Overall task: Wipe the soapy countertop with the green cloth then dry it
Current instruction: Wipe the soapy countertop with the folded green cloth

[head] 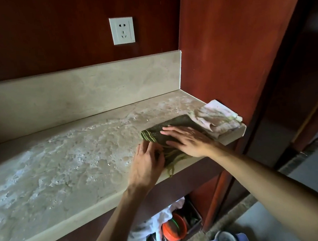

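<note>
From the head camera, the green cloth [172,132] lies folded at the right end of the bench [62,166], around three o'clock from the middle of the slab, its near corner and a few loose yellow-green threads drooping over the front edge. The right hand [188,139] lies flat on top of it, fingers spread and pointing to nine o'clock, palm pressing down; that grip is open, not pinching anything. The left hand [147,163] comes in at the cloth's seven o'clock corner, fingers curled at the frayed edge. Whether that grip is actually clamped on the fabric cannot be told, since the fingertips are hidden under the fold.

Suds [48,153] cover most of the surface out toward nine o'clock, and thin out near the cloth.

How it will handle: the cloth looks soft and limp, light when dry but likely heavier and clingy once it soaks up foam. It probably slides easily on the wet stone, so a flat palm over the middle seems the better hold, with the other hand steadying the loose corner so the fold does not open.

At the cloth's two o'clock, touching it, sits a pale pink towel [217,117], folded on the very end of the bench, presumably the one for drying. The wiping looks barely begun.
</note>
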